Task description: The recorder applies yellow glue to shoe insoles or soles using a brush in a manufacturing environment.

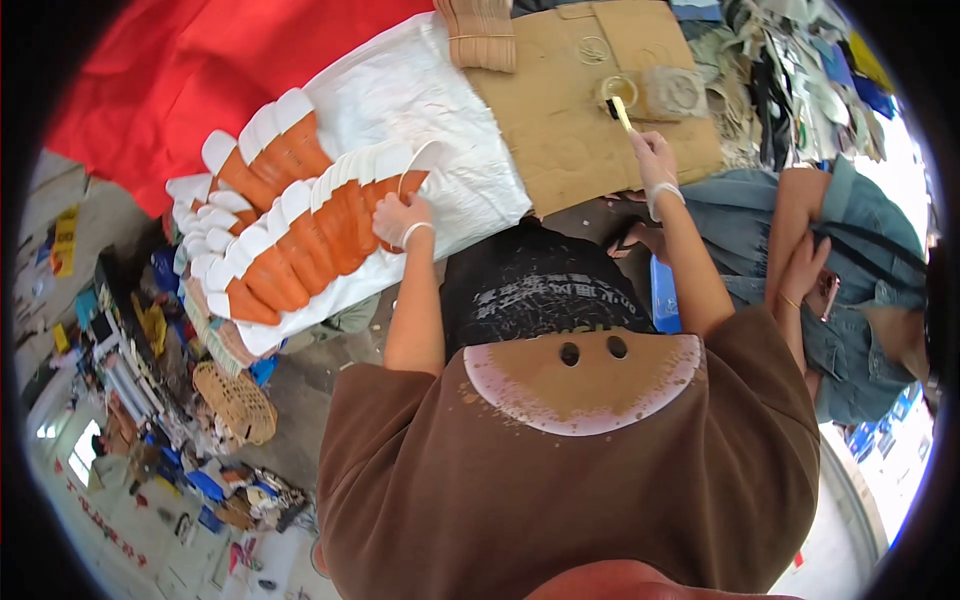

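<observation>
My left hand (403,220), in a thin pale glove, has its fingers closed on the end piece of a row of overlapping orange-brown and white insole-shaped pieces (318,228). That piece's white end curves up above my fingers. A second overlapping row (270,155) lies just behind, and several more white-tipped pieces sit at the left. My right hand (655,160), also gloved, grips a small brush (623,113) with a pale yellow handle and dark bristles. Its bristle end is over a small round pale dish (608,90); I cannot tell whether it touches the contents.
White sheeting (475,170) lies under the pieces, with red cloth (230,60) behind. Brown cardboard (550,130) carries a clear packet (672,92) and a banded stack of tan strips (478,35). A person in denim (860,230) is close at right. A wicker basket (235,402) is lower left.
</observation>
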Available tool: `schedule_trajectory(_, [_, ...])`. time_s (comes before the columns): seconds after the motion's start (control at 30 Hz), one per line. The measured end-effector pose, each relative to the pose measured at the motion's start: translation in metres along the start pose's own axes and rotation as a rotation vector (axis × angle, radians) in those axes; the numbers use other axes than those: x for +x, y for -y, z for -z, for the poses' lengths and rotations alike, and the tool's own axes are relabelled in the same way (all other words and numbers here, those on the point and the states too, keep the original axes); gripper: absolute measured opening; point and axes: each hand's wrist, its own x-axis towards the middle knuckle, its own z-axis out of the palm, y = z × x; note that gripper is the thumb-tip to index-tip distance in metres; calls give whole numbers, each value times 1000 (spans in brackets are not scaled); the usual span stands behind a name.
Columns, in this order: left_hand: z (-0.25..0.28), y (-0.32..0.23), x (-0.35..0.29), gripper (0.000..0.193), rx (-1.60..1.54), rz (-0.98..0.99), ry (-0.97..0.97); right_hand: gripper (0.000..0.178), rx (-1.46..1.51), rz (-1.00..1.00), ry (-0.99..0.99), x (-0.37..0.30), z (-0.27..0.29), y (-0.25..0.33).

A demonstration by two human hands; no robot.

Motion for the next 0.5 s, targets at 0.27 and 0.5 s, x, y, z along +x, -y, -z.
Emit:
schedule_trajectory(0.27, [37,15,21,61,228,-218,376,31,-223,32,-205,33,-13,11])
schedule_trajectory(0.5, [72,21,37,71,241,-225,404,21,-342,182,-275,51,-25,3])
